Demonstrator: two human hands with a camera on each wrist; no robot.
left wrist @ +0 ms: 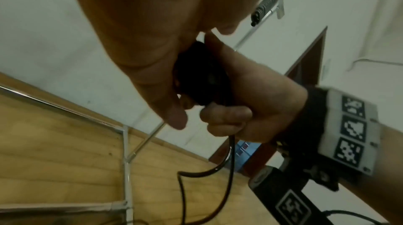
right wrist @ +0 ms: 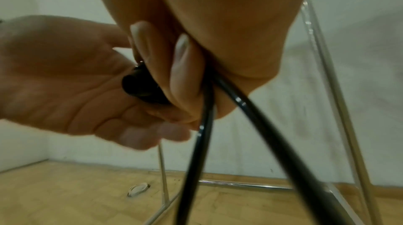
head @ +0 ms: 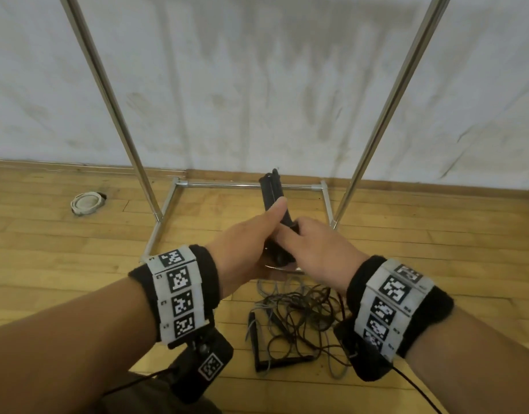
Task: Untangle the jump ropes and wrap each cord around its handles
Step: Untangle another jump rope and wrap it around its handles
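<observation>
Above the floor my left hand (head: 251, 239) grips a pair of black jump-rope handles (head: 273, 195) held together, thumb lying along them and tips pointing away from me. In the left wrist view the handles' butt end (left wrist: 197, 77) sits in the left palm. My right hand (head: 312, 249) is against the near end of the handles, its fingers (right wrist: 181, 73) curled round a black cord (right wrist: 196, 159) that hangs down in two strands. Below the hands a tangle of dark and grey cords (head: 299, 315) lies on the floor with more black handles (head: 285, 362).
A chrome rack frame (head: 248, 184) stands ahead, its two uprights rising left and right and its base bars lying on the wooden floor. A white coiled ring (head: 87, 203) lies at the left. A white cloth backdrop (head: 257, 85) hangs behind.
</observation>
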